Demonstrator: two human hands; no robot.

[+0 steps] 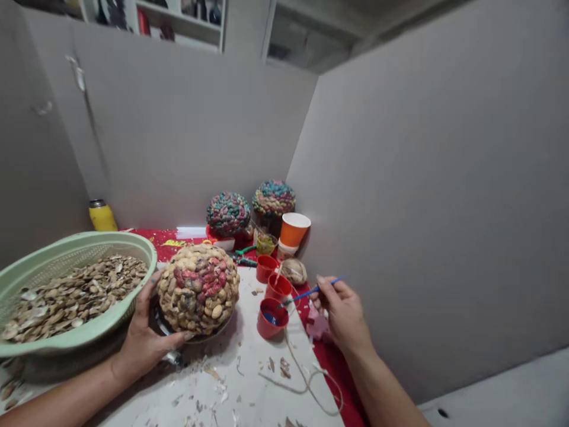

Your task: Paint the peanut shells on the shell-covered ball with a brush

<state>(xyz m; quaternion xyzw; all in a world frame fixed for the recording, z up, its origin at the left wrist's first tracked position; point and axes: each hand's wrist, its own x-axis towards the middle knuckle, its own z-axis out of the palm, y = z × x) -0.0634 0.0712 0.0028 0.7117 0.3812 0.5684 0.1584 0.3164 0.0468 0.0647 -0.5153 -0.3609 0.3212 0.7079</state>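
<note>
A round ball covered in peanut-like shells (191, 314), mostly tan with a red-painted patch on its upper front, sits on a dark round base. My left hand (144, 332) is wrapped round its lower left side, thumb in front and fingers behind. A slim blue paintbrush (306, 293) is pinched in my right hand (340, 305). Its bristle end is at the rim of a red cup (271, 335) with dark blue liquid inside. Behind that stand two more red cups, the middle one (279, 289) with a stick in it.
At left a green basket (149, 249) holds many loose shells. Two painted balls (229, 212) stand at the back, near an orange cup (291, 234), green-handled pliers (245, 259) and a yellow bottle (103, 217). String (306, 385) and scraps lie in front. Grey panels enclose the table.
</note>
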